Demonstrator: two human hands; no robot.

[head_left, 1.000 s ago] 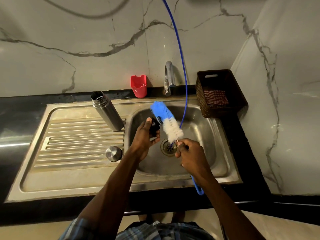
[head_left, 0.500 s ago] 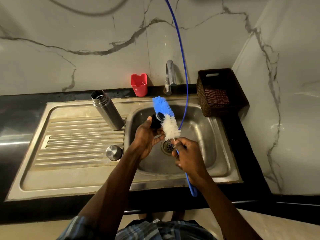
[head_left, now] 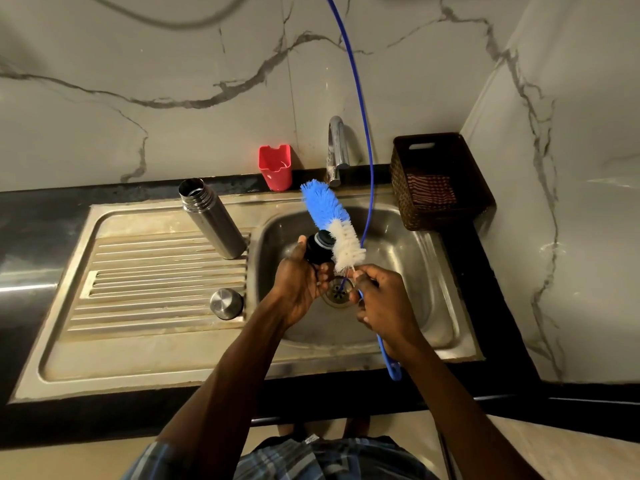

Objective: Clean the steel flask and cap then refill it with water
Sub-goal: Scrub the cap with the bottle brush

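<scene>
One head-worn wide-angle camera is looking forward and steeply down from above the person's chest, facing the marble wall (head_left: pixel 173 81) behind the sink (head_left: pixel 415 258). It is sitting close over the work: both forearms are entering from the bottom edge, and the left hand (head_left: pixel 298 289) and right hand (head_left: pixel 384 303) are meeting near frame centre over the basin. The wide lens is bowing the table (head_left: pixel 41 216) edges, taking in the drainboard (head_left: pixel 156 278) at left and the side wall at right; no second view is sharing the scene.
</scene>
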